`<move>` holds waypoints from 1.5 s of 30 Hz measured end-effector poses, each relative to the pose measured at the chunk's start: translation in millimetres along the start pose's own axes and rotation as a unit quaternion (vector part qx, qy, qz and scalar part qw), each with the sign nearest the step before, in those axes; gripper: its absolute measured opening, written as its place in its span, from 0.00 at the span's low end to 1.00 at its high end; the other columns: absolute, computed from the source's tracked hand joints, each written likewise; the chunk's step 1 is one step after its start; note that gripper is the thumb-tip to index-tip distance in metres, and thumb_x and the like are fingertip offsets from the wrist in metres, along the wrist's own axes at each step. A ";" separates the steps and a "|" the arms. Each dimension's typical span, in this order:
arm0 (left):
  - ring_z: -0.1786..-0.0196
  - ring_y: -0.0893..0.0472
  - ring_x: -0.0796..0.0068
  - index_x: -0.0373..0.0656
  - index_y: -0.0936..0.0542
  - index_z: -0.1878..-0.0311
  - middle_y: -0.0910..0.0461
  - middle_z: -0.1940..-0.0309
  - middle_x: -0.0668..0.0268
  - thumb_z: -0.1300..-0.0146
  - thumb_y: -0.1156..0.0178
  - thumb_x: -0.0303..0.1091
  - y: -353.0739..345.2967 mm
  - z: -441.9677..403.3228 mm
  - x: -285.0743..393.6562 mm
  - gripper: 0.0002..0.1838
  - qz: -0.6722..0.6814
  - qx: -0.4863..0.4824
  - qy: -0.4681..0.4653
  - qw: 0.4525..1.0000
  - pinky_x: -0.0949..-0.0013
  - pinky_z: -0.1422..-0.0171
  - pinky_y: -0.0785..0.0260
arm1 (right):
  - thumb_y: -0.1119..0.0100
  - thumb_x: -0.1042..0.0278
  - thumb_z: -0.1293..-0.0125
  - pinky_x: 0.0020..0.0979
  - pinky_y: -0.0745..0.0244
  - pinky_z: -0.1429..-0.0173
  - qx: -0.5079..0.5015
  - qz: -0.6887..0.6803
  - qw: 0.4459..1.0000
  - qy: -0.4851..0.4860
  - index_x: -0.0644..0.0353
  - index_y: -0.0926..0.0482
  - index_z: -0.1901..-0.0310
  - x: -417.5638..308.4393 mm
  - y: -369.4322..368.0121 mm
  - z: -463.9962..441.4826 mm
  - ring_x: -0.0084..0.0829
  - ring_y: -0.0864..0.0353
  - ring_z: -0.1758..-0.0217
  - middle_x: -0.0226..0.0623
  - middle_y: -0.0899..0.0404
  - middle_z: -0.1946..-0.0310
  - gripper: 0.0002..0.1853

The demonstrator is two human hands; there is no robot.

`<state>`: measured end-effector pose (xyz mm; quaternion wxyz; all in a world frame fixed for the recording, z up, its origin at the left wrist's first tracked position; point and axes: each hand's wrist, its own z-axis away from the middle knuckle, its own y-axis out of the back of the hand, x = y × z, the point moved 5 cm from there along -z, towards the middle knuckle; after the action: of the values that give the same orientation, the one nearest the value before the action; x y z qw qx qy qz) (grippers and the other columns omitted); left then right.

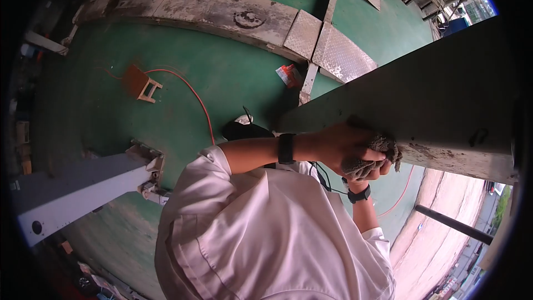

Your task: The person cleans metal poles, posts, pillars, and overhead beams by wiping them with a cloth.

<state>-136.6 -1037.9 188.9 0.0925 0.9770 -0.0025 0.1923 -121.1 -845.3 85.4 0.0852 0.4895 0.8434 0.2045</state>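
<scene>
A grey, crumpled rag (361, 168) is bunched between my two hands, beside the edge of a large dark post (422, 94). My left hand (338, 143) reaches across from the left and is closed over the rag, with its back toward me. Just below it, my right hand (375, 174) is closed on the rag from underneath; the left hand and the cloth partly cover it. Both wrists wear a black band. Brownish worn patches mark the post's pale side face next to the rag. Whether the cloth touches the post, I cannot tell.
A metal ramp (222, 11) crosses the green floor (183, 50) ahead. A small wooden stool (141, 84) lies near a red hose (194, 94). A second grey post (83, 191) is at left. An orange-and-white packet (288, 76) lies by the ramp.
</scene>
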 end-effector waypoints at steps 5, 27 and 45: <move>0.54 0.19 0.56 0.55 0.26 0.44 0.22 0.50 0.61 0.48 0.31 0.43 31.1 -38.5 -34.1 0.27 0.141 -0.011 0.009 0.990 0.58 0.55 0.23 | 0.36 0.61 0.37 0.44 0.36 0.36 -0.011 0.117 0.990 -0.083 0.69 0.42 0.36 -35.6 -11.4 14.3 0.51 0.37 0.38 0.53 0.40 0.41 0.35; 0.44 0.25 0.55 0.37 0.31 0.41 0.30 0.42 0.53 0.41 0.36 0.32 31.2 22.0 -183.4 0.26 0.231 -0.048 0.238 0.942 0.59 0.38 0.32 | 0.45 0.81 0.48 0.47 0.40 0.29 -0.171 0.141 0.927 -0.301 0.71 0.34 0.34 -119.1 -119.0 -142.6 0.54 0.37 0.31 0.51 0.38 0.30 0.34; 0.45 0.22 0.48 0.43 0.21 0.49 0.21 0.49 0.53 0.52 0.26 0.35 0.5 98.0 -154.4 0.26 0.335 -0.259 0.239 0.874 0.55 0.42 0.27 | 0.37 0.72 0.52 0.52 0.33 0.35 -0.231 0.182 0.894 -0.338 0.69 0.25 0.46 -148.8 -83.2 -0.7 0.55 0.28 0.39 0.49 0.29 0.41 0.28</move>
<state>-242.8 -1060.9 41.8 0.2702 0.7826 -0.3573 0.4323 -111.9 -1009.9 42.0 0.4372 0.6407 0.5886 0.2278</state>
